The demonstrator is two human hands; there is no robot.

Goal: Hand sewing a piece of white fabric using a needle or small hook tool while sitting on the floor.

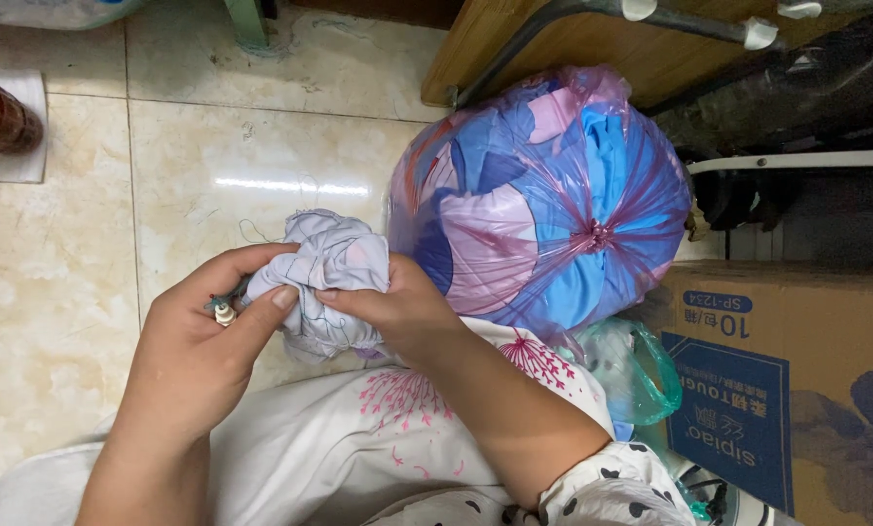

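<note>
Cloth: a crumpled pale lilac-white fabric bundle [329,278], just left of the tied pink plastic bag of blue cloth [543,200].
Left hand [193,356]: grip closed on the bundle's left side.
Right hand [402,312]: grip pinching the bundle, beside the bag.
Floor: beige tiles [66,292] left of the bag.

Just past my right hand [397,310] sits a round, tied clear plastic bag [543,200], stuffed with blue, pink and lilac fabric. Right of that hand, low beside my forearm, I see a smaller green-tinted plastic bag [641,370]. Farther right stands a brown cardboard box [826,331] bearing a dark blue printed label [728,414].
</note>
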